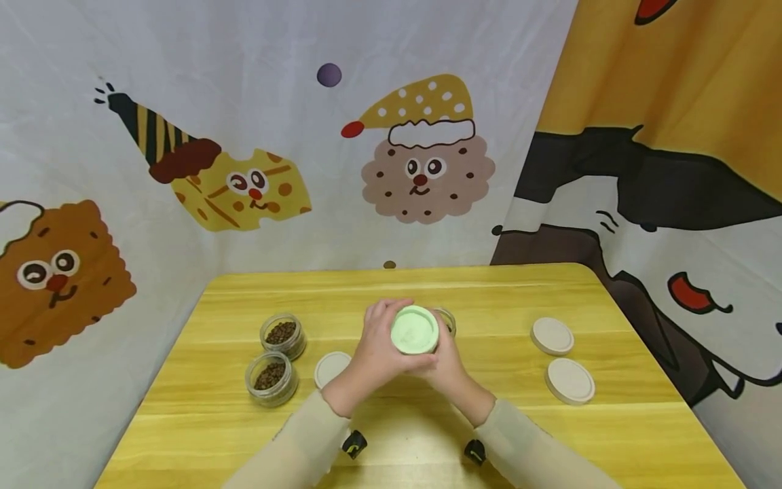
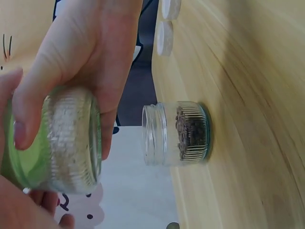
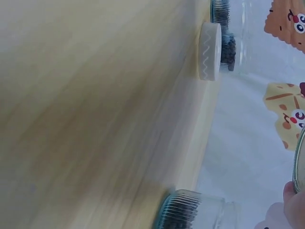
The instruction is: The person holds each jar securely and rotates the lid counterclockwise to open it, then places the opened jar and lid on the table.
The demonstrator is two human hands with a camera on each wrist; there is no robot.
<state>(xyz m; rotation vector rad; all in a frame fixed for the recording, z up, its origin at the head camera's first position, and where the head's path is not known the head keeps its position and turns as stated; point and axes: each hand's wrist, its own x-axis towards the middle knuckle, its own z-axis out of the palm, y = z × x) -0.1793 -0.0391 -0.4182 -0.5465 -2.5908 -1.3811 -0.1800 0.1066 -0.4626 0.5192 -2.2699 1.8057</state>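
Over the middle of the table, both hands hold a ribbed glass jar with pale contents and a light green lid. My left hand curls round the lid from the left, its thumb along the near side. From the right, my right hand grips the jar; in the left wrist view its thumb lies over the green lid's edge. Just beyond the right hand, an uncovered glass jar with dark brown beans stands on the table, mostly hidden in the head view.
Two uncovered jars of brown beans, a farther one and a nearer one, stand at the left. A whitish lid lies beside my left wrist. Two more whitish lids lie at the right of the wooden table.
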